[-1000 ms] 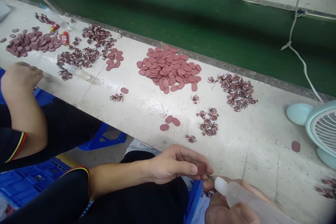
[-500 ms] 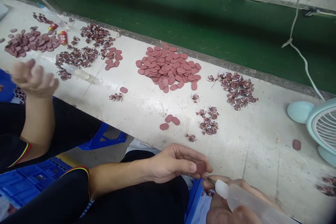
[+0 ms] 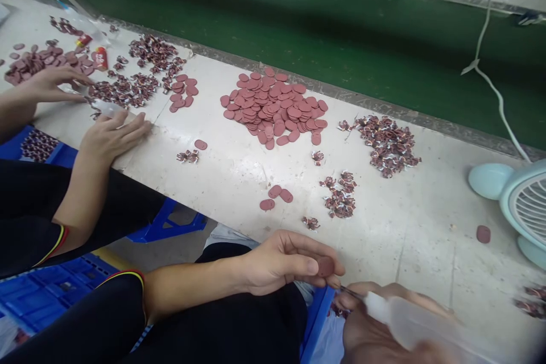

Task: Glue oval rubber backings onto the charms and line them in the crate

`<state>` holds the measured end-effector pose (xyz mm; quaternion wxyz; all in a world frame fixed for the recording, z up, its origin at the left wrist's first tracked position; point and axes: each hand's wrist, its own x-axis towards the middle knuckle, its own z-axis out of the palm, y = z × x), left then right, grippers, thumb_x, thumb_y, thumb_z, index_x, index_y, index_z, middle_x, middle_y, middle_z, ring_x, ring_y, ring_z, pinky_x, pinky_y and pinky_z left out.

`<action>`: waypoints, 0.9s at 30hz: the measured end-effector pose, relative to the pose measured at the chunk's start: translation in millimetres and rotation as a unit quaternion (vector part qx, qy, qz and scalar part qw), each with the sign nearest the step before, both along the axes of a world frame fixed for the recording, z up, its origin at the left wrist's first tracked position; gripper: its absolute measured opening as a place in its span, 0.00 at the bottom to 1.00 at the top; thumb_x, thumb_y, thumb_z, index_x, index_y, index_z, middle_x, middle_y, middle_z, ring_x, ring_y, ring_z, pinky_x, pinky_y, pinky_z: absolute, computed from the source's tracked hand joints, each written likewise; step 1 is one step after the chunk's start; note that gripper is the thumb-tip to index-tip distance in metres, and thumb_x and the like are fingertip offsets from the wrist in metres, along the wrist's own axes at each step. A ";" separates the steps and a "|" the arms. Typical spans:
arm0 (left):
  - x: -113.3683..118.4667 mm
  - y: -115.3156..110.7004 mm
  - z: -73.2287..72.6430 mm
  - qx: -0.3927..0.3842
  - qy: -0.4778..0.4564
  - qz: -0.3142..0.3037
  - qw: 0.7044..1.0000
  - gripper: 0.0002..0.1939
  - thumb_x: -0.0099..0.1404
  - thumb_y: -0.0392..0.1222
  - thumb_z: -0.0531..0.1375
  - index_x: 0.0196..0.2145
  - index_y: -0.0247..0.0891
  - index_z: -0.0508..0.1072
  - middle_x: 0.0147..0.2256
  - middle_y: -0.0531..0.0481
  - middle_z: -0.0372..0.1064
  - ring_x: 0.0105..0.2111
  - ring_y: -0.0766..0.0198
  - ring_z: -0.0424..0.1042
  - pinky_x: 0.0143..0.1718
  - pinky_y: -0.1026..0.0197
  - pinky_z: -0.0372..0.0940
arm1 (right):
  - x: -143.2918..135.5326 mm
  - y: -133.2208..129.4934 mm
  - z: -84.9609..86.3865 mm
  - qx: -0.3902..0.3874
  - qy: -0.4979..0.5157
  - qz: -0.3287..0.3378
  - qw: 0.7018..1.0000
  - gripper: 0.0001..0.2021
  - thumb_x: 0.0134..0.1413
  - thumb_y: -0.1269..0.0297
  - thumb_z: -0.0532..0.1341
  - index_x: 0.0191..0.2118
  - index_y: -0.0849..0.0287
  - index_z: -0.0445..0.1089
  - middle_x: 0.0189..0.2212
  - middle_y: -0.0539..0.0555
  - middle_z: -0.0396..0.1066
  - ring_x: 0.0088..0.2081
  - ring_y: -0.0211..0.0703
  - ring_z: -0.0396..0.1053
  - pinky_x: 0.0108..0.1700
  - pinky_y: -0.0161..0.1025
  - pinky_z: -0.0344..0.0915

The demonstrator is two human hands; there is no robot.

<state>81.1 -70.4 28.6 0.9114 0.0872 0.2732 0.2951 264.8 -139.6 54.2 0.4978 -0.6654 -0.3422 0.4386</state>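
Observation:
Between the thumb and fingers of my left hand point(image 3: 277, 266) is a reddish-brown oval disc point(image 3: 326, 266), held over the table's front edge. My right hand point(image 3: 367, 333) grips a translucent squeeze bottle point(image 3: 416, 321) with a white cap and a thin metal tip; the bottle is blurred. Its tip points left, just below and right of the disc, close to my left fingertips. Beyond my hands lie a few loose oval discs point(image 3: 267, 205) and small brown-and-white pieces point(image 3: 340, 203). A large heap of discs point(image 3: 273, 107) sits farther back.
A pile of brown pieces point(image 3: 388, 145) lies back right, near a pale blue fan point(image 3: 526, 199). On the left, a co-worker's hand point(image 3: 108, 139) rests by another bottle point(image 3: 111, 109), the other hand point(image 3: 53, 86) near more pieces. A blue bin point(image 3: 318, 318) stands below the table edge.
My right hand has drawn the bottle slightly right and down, its tip farther from the disc. My left hand stays nearly still. The co-worker's raised hand has come down onto the table.

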 end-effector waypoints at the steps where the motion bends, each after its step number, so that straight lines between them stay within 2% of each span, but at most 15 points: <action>1: -1.0 0.9 0.4 0.004 -0.010 0.004 1.000 0.19 0.57 0.41 0.74 0.47 0.35 0.82 0.46 0.36 0.81 0.41 0.58 0.82 0.42 0.64 0.74 | 1.4 5.0 1.9 0.010 0.015 -0.013 1.000 0.18 0.57 0.37 0.53 0.52 0.24 0.68 0.28 0.52 0.72 0.27 0.61 0.74 0.23 0.59 0.68; 5: -5.3 4.5 1.6 0.007 -0.035 0.013 0.999 0.18 0.58 0.40 0.73 0.47 0.36 0.82 0.46 0.38 0.81 0.40 0.59 0.82 0.40 0.64 0.74 | 9.4 26.1 5.5 0.001 0.050 0.005 0.999 0.27 0.44 0.36 0.65 0.52 0.34 0.73 0.30 0.55 0.71 0.30 0.61 0.74 0.22 0.54 0.68; 8: -8.5 5.7 1.3 0.004 -0.039 0.011 0.999 0.18 0.58 0.39 0.73 0.47 0.37 0.81 0.46 0.38 0.81 0.39 0.59 0.83 0.38 0.65 0.74 | 15.5 34.9 4.2 -0.005 0.060 0.021 0.998 0.28 0.41 0.39 0.69 0.51 0.37 0.74 0.30 0.55 0.70 0.30 0.56 0.73 0.20 0.48 0.67; 11: -13.5 5.8 -0.4 -0.001 -0.027 0.019 0.999 0.18 0.58 0.38 0.73 0.47 0.36 0.82 0.47 0.38 0.81 0.40 0.59 0.82 0.38 0.65 0.74 | 22.9 31.8 -1.6 0.005 0.076 0.016 0.997 0.25 0.45 0.38 0.67 0.48 0.42 0.76 0.28 0.52 0.67 0.25 0.47 0.69 0.17 0.41 0.63; 15: -27.5 10.1 -3.7 0.003 0.012 0.055 0.998 0.17 0.60 0.36 0.72 0.47 0.37 0.82 0.48 0.39 0.81 0.40 0.61 0.82 0.40 0.66 0.73 | 18.5 18.8 -13.8 0.030 0.129 -0.032 0.991 0.23 0.57 0.36 0.59 0.42 0.48 0.76 0.20 0.46 0.59 0.15 0.36 0.55 0.11 0.33 0.49; 17: -36.3 14.7 -4.5 0.008 0.035 0.077 0.996 0.16 0.61 0.35 0.71 0.47 0.37 0.82 0.48 0.39 0.81 0.40 0.62 0.82 0.41 0.67 0.73 | 5.1 17.7 -19.9 0.008 0.044 -0.031 0.998 0.17 0.60 0.44 0.62 0.41 0.51 0.76 0.20 0.45 0.61 0.17 0.36 0.59 0.14 0.33 0.55; 19: -44.0 19.2 -4.3 0.015 0.059 0.094 0.994 0.15 0.62 0.35 0.71 0.47 0.36 0.82 0.49 0.40 0.80 0.40 0.63 0.82 0.41 0.67 0.73 | -10.9 24.2 -26.1 -0.011 -0.128 0.039 0.991 0.11 0.61 0.53 0.65 0.44 0.52 0.77 0.27 0.49 0.70 0.24 0.38 0.68 0.25 0.37 0.67; 20: -47.0 20.9 -3.9 0.019 0.070 0.100 0.992 0.15 0.62 0.35 0.71 0.47 0.36 0.82 0.50 0.40 0.80 0.41 0.63 0.82 0.41 0.67 0.73 | -17.9 29.9 -29.4 -0.012 -0.211 0.095 0.973 0.11 0.61 0.55 0.65 0.47 0.52 0.77 0.33 0.51 0.73 0.28 0.40 0.71 0.31 0.39 0.70; 22: -50.6 22.3 -3.3 0.025 0.085 0.106 0.990 0.15 0.61 0.34 0.71 0.47 0.37 0.82 0.50 0.41 0.80 0.41 0.62 0.82 0.42 0.67 0.73 | -27.3 44.3 -36.8 0.004 -0.320 0.196 0.927 0.16 0.65 0.55 0.62 0.54 0.52 0.75 0.43 0.56 0.73 0.35 0.44 0.73 0.37 0.43 0.72; 25: -51.2 20.0 -3.6 0.021 0.092 0.101 0.990 0.16 0.60 0.35 0.72 0.46 0.36 0.82 0.49 0.41 0.80 0.40 0.60 0.82 0.41 0.65 0.73 | -29.5 63.4 -46.7 0.027 -0.382 0.278 0.881 0.17 0.68 0.55 0.57 0.55 0.56 0.74 0.45 0.60 0.72 0.42 0.50 0.74 0.43 0.47 0.73; 27: -49.3 17.4 -4.3 0.017 0.088 0.094 0.992 0.16 0.59 0.36 0.73 0.46 0.36 0.82 0.47 0.41 0.81 0.40 0.59 0.82 0.41 0.65 0.73 | -25.5 68.5 -48.5 0.034 -0.389 0.294 0.872 0.17 0.68 0.56 0.56 0.52 0.58 0.75 0.45 0.61 0.75 0.45 0.54 0.75 0.46 0.51 0.73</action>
